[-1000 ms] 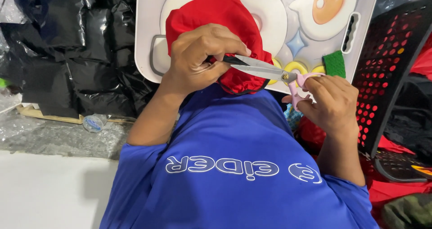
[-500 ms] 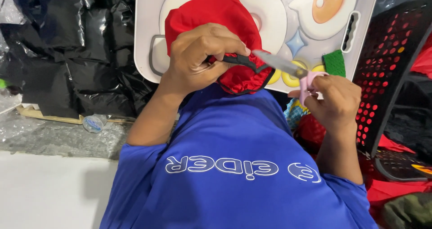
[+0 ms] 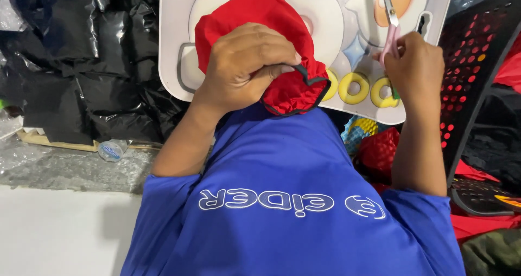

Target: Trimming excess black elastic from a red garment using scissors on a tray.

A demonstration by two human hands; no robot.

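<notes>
Here, left hand (image 3: 247,64) bunches red fabric (image 3: 255,21); right hand (image 3: 415,70) lifts scissors (image 3: 389,21).

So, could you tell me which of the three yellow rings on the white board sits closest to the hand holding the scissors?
The rightmost yellow ring, just below the right hand gripping the pink-handled scissors; the other two lie further left, towards the red fabric.

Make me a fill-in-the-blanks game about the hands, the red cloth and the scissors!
1. The left hand grips a ___ cloth.
2. The right hand holds scissors with ___ handles.
3. The scissors point ___ from the cloth.
4. The cloth's edge has ___ trim.

Missing words: red; pink; away; black
</notes>
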